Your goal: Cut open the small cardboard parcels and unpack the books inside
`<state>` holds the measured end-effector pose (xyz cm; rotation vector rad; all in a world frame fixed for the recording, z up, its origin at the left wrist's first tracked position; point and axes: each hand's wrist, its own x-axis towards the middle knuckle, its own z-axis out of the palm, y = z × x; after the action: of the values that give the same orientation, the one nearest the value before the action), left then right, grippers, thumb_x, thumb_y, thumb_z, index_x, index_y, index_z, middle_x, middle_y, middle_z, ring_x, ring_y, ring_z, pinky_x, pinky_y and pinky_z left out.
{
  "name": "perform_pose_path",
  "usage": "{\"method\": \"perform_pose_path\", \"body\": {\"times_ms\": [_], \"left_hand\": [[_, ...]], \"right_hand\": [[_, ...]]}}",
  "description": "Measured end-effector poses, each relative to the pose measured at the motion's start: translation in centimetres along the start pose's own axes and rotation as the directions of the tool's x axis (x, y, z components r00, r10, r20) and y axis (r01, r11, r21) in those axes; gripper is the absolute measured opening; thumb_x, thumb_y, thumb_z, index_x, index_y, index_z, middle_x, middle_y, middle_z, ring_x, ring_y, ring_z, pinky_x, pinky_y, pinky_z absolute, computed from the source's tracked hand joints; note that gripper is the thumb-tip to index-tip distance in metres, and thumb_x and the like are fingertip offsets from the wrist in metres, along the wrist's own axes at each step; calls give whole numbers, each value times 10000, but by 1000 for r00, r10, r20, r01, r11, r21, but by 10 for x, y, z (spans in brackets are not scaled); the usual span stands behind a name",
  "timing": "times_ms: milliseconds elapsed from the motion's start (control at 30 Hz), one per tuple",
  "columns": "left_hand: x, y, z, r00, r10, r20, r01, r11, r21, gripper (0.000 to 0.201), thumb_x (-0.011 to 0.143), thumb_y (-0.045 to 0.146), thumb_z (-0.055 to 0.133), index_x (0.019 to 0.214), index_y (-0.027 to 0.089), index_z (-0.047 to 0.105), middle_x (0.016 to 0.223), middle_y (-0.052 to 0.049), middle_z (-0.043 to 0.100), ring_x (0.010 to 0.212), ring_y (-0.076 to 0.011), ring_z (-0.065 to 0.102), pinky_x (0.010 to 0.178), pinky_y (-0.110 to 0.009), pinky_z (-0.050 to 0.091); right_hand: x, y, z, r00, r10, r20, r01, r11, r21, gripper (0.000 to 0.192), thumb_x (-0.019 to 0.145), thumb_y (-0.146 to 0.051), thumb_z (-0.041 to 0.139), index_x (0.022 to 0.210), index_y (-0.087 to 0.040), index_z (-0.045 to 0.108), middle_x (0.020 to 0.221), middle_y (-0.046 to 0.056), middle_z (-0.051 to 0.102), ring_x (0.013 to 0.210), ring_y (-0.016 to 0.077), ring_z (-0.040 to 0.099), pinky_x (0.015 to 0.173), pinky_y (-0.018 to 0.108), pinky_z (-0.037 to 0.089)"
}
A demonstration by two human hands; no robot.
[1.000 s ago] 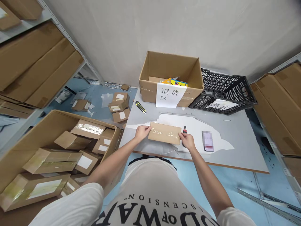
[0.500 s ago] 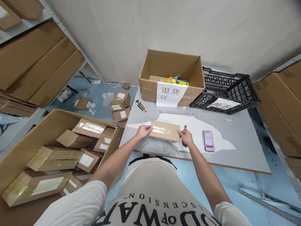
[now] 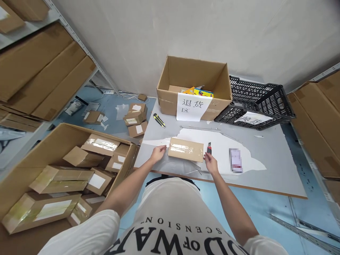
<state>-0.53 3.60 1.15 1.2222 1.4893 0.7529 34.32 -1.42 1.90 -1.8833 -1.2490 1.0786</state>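
Observation:
A small taped cardboard box [image 3: 185, 150] lies flat on the table in front of me, clear tape shining across its top. My left hand [image 3: 158, 153] is just off the box's left end, fingers slightly apart and holding nothing. At the right end, my right hand [image 3: 210, 163] has its fingers loosely apart beside the box edge. The red utility knife [image 3: 209, 148] lies right by those fingers, its lower part covered by them. A yellow and black utility knife [image 3: 159, 120] rests farther back on the left.
A large carton with a paper sign [image 3: 194, 107] and a black plastic crate [image 3: 255, 102] stand at the back. A phone [image 3: 236, 160] lies on the right of the table [image 3: 281, 166]. At left, a big open carton [image 3: 63, 132] holds several parcels; more boxes [image 3: 136, 117] are on the floor.
Both hands have let go of the box, which now rests slightly lower in view. My left hand has drawn away to the left; my right hand has shifted beside the red utility knife.

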Motion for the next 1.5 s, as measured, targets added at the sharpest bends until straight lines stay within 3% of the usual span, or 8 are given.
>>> {"method": "perform_pose_path", "body": {"times_ms": [200, 600, 767, 833, 967, 1100, 1300, 1500], "left_hand": [[-25, -19, 10, 992, 78, 100, -79, 997, 2, 651, 616, 392, 687, 1212, 152, 581, 1289, -71, 538, 1213, -279, 487, 1048, -397, 356], [-29, 5, 14, 985, 114, 127, -139, 969, 203, 370, 750, 345, 576, 1085, 218, 670, 1185, -12, 615, 1079, -298, 587, 947, -420, 440], [-34, 1, 12, 981, 115, 154, -151, 956, 250, 387, 774, 336, 538, 1131, 228, 642, 1170, -12, 629, 1094, -290, 581, 951, -404, 439], [-40, 1, 10, 984, 97, 149, -140, 940, 312, 472, 775, 291, 520, 1236, 200, 566, 1237, -40, 589, 1127, -278, 562, 969, -390, 429], [-58, 16, 3, 970, 224, 98, -242, 826, 510, 682, 782, 186, 443, 1436, 140, 255, 1442, -94, 360, 1312, -235, 368, 1072, -383, 321], [-59, 55, 4, 866, 390, 312, -494, 577, 650, 709, 828, 309, 455, 1457, 148, 170, 1509, -119, 197, 1400, -258, 129, 1125, -457, 149], [-18, 105, 29, 800, 320, 508, -598, 358, 717, 1145, 573, 636, 658, 1445, 91, 154, 1519, -199, 72, 1397, -342, -32, 1110, -508, -3], [1, 107, 44, 791, 246, 561, -612, 296, 733, 1229, 491, 620, 709, 1447, 103, 135, 1507, -229, 101, 1391, -374, -27, 1069, -575, -59]], "right_hand": [[-24, 11, 14, 975, -123, 184, 145, 983, -113, 668, 741, -267, 564, 1377, -204, 372, 1198, 79, 620, 1082, 232, 590, 920, 371, 476], [-23, -9, 19, 985, -62, 163, 94, 976, -198, 406, 788, -271, 486, 1165, -165, 594, 940, 85, 717, 870, 234, 662, 833, 344, 492], [-24, -1, 14, 979, -114, 170, 153, 959, -237, 444, 787, -258, 462, 1213, -182, 562, 1038, 71, 695, 918, 219, 648, 851, 326, 482], [-19, 6, 6, 991, -106, 86, 129, 931, -342, 487, 797, -241, 419, 1270, -169, 511, 1140, 90, 649, 978, 223, 623, 895, 334, 454], [4, 18, -12, 992, 7, -123, -73, 837, -543, 514, 817, -303, 419, 1301, -134, 447, 1217, 142, 575, 1080, 263, 557, 916, 351, 419], [26, 19, -16, 977, 171, -126, -212, 742, -636, 608, 764, -441, 541, 1285, -159, 405, 1160, 150, 564, 1069, 306, 536, 841, 388, 445], [34, 12, -3, 949, 286, -132, -298, 677, -674, 672, 756, -423, 545, 1335, -167, 318, 1171, 178, 491, 1023, 327, 561, 795, 429, 455], [31, 6, -6, 959, 265, -94, -264, 727, -634, 672, 779, -333, 491, 1395, -168, 279, 1122, 168, 524, 1001, 299, 577, 833, 418, 448]]}}
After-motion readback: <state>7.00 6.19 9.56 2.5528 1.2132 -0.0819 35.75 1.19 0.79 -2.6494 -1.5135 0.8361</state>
